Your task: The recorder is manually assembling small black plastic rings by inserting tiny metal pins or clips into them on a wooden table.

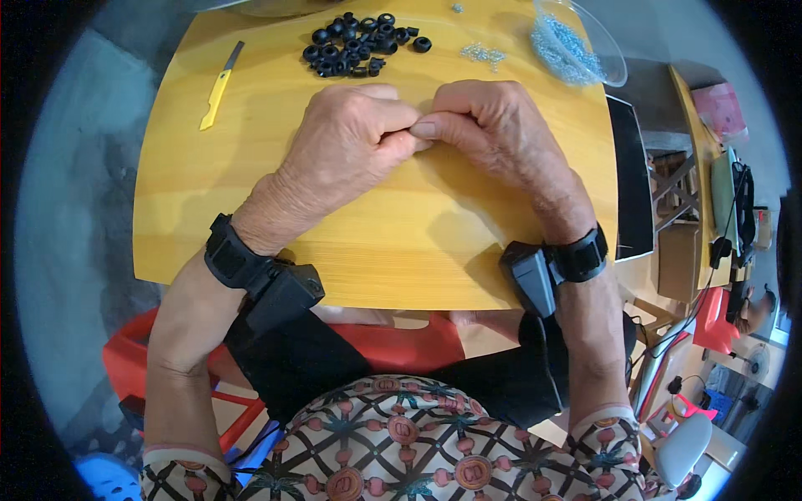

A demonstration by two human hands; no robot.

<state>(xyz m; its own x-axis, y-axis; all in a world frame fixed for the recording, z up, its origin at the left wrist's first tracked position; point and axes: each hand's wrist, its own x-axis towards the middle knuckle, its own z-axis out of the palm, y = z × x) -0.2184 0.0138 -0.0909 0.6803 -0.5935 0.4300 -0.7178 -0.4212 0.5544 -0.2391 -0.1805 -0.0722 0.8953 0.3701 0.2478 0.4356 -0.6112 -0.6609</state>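
Note:
Over the middle of the yellow wooden table (368, 250), my left hand (347, 138) and my right hand (493, 125) meet fingertip to fingertip. Both are closed in a pinch, thumbs against fingers. Whatever sits between the fingertips is hidden or too small to make out. Just beyond my left hand lies a pile of small black ring-shaped parts (355, 46). A few clear beads (484, 55) are scattered past my right hand. At the far right corner, a clear plastic bowl (620, 71) holds many pale blue, shiny beads (568, 50).
A yellow utility knife (219, 93) with its blade out lies at the table's far left. Black wrist devices (267, 280) are strapped to both forearms. A red plastic stool (401, 342) shows below the table edge. Right of the table stand a dark flat panel (631, 179) and a cardboard box (678, 260).

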